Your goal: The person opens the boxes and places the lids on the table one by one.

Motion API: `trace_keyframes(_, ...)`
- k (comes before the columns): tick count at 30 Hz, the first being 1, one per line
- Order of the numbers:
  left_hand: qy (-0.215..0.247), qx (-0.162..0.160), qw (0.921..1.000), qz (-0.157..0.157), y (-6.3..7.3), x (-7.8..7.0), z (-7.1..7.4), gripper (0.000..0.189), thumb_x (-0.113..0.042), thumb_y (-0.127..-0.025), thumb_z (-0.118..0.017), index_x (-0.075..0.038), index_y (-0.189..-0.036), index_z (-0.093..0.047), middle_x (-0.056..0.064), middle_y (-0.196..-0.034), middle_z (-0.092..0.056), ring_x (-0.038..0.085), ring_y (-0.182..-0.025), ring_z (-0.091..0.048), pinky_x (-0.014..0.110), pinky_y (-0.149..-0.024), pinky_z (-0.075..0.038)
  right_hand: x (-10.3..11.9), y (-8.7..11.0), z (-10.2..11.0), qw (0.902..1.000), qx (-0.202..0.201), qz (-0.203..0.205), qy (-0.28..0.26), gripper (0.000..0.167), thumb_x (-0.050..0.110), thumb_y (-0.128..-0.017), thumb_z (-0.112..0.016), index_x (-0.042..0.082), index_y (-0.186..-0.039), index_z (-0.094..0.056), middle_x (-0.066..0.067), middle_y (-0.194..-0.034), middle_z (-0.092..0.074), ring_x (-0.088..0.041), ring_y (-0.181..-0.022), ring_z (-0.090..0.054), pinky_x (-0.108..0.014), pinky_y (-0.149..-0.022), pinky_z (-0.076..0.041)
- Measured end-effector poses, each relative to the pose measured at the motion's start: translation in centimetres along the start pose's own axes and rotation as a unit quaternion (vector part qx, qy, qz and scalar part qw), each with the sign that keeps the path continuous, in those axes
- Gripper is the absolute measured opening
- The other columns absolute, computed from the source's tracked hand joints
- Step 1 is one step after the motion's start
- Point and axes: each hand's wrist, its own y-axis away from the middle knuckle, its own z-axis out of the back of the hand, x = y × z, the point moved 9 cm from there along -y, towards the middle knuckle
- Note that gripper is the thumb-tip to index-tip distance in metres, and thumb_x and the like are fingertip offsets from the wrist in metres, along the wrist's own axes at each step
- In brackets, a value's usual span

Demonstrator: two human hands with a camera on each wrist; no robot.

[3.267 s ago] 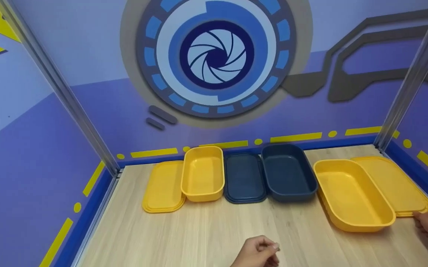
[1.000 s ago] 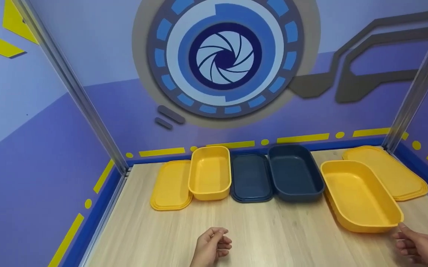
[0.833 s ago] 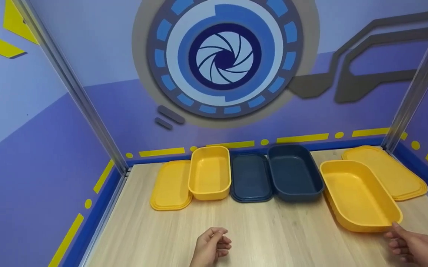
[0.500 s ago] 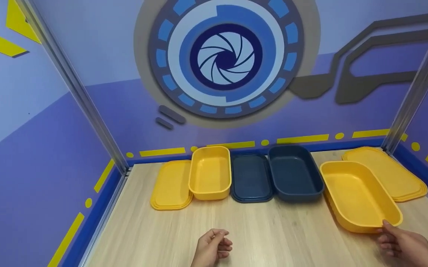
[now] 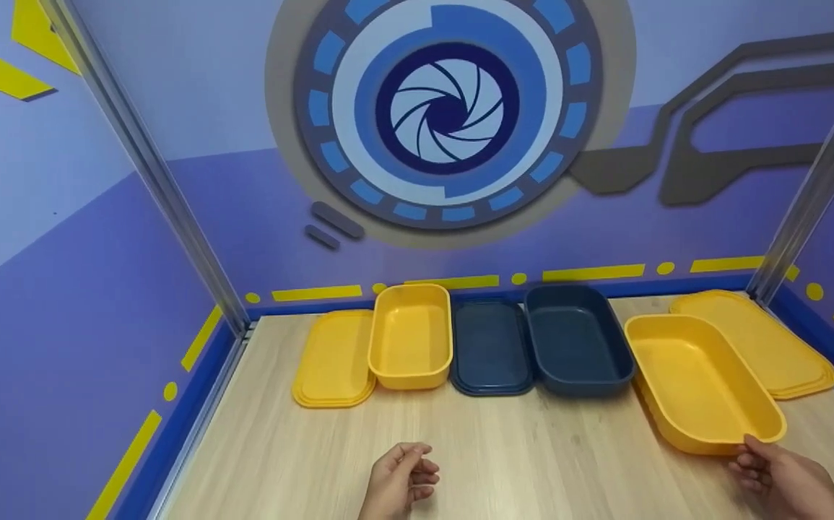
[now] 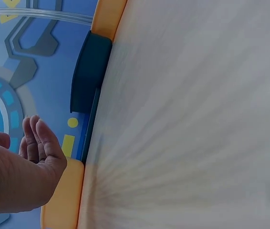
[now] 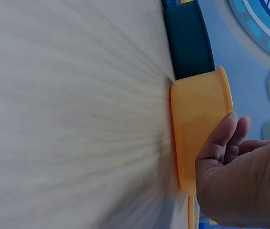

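At the right of the head view, a large yellow food container [image 5: 705, 393] stands with its front rim at my right hand [image 5: 788, 477]. The thumb lies over that rim and the fingers curl below it, outside the front wall. In the right wrist view the fingertips overlap the yellow container [image 7: 197, 114] near its rim. My left hand [image 5: 398, 480] holds nothing and hovers over the table's front part with loosely curled fingers. In the left wrist view the left hand [image 6: 35, 167] has relaxed fingers, thumb apart. A yellow lid [image 5: 770, 350] lies right of the large container, partly hidden behind it.
Along the back wall stand a dark blue container [image 5: 579, 347], its lid [image 5: 492, 354], a smaller yellow container [image 5: 411, 336] and a yellow lid [image 5: 335, 361]. Printed panels with metal posts [image 5: 171, 202] enclose the wooden table [image 5: 532, 448] at back and sides.
The yellow lid at the right was shifted backward, and the right hand left it for the large container's front rim, sliding left along it. The left hand moved left.
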Motion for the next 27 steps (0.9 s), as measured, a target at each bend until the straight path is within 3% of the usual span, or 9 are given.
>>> trace_keyframes(5, 0.009, 0.012, 0.9998, 0.013, 0.1, -0.1, -0.4, 0.026, -0.025, -0.113, -0.053, -0.007, -0.124, -0.068, 0.002, -0.097, -0.073, 0.014, -0.088, -0.070, 0.028, -0.077, -0.060, 0.3, 0.1, -0.4, 0.9993, 0.000, 0.003, -0.036, 0.032, 0.030, -0.117, -0.039, 0.009, -0.104, -0.061, 0.002, -0.081, -0.067, -0.014, -0.080, -0.069, -0.031, -0.078, -0.061)
trace_keyframes(8, 0.010, 0.013, 0.9997, 0.015, 0.0, -0.1, -0.5, 0.026, -0.024, -0.113, -0.052, -0.006, -0.124, -0.068, 0.002, -0.097, -0.073, 0.014, -0.088, -0.070, 0.028, -0.077, -0.060, 0.6, -0.2, -0.7, 0.9988, -0.002, 0.007, -0.048, 0.031, 0.031, -0.116, -0.040, 0.011, -0.105, -0.061, 0.003, -0.082, -0.066, -0.013, -0.080, -0.069, -0.030, -0.078, -0.061)
trace_keyframes(15, 0.021, 0.014, 0.9996, 0.013, -0.1, -0.1, -0.7, 0.026, -0.024, -0.112, -0.055, -0.005, -0.123, -0.068, 0.002, -0.095, -0.072, 0.014, -0.086, -0.069, 0.028, -0.077, -0.058, 2.2, -0.9, -1.4, 0.9981, 0.041, 0.043, -0.018, 0.036, 0.032, -0.116, -0.041, 0.009, -0.101, -0.065, 0.004, -0.082, -0.069, -0.009, -0.080, -0.072, -0.027, -0.080, -0.063)
trace_keyframes(19, 0.024, 0.009, 0.9995, 0.016, -0.3, -0.2, -0.9, 0.027, -0.025, -0.111, -0.056, -0.005, -0.123, -0.068, 0.001, -0.093, -0.072, 0.013, -0.084, -0.069, 0.027, -0.075, -0.058, 3.1, -1.2, -1.8, 0.9972, 0.043, 0.059, -0.013, 0.036, 0.031, -0.115, -0.042, 0.010, -0.098, -0.066, 0.005, -0.080, -0.069, -0.008, -0.078, -0.074, -0.026, -0.080, -0.064)
trace_keyframes(27, 0.024, -0.002, 0.9994, 0.025, -0.3, 0.0, -0.5, 0.026, -0.026, -0.110, -0.058, -0.006, -0.122, -0.069, 0.001, -0.093, -0.072, 0.014, -0.084, -0.070, 0.027, -0.075, -0.059, 4.9, -2.3, -3.3, 0.9924, 0.077, 0.088, -0.039, 0.038, 0.032, -0.115, -0.045, 0.014, -0.090, -0.067, 0.007, -0.078, -0.070, -0.007, -0.078, -0.075, -0.026, -0.082, -0.064)
